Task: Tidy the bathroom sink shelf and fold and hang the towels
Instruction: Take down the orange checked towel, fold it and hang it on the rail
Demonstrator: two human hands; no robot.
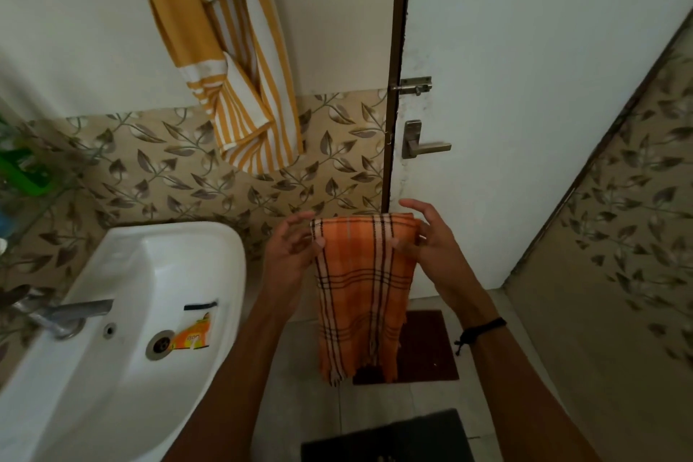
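Thumb and fingers of the right hand [431, 236] are pinched on the upper right corner of the orange checked towel [363, 274]. The upper left corner appears to be pinched by the left hand [292, 248], though that grip is blurred. The towel is held folded and hanging, just past the right rim of the sink [234, 248]. A yellow striped towel [232, 67] is hung on the wall above. An orange wrapper [193, 338] is seen beside the sink's drain [162, 343].
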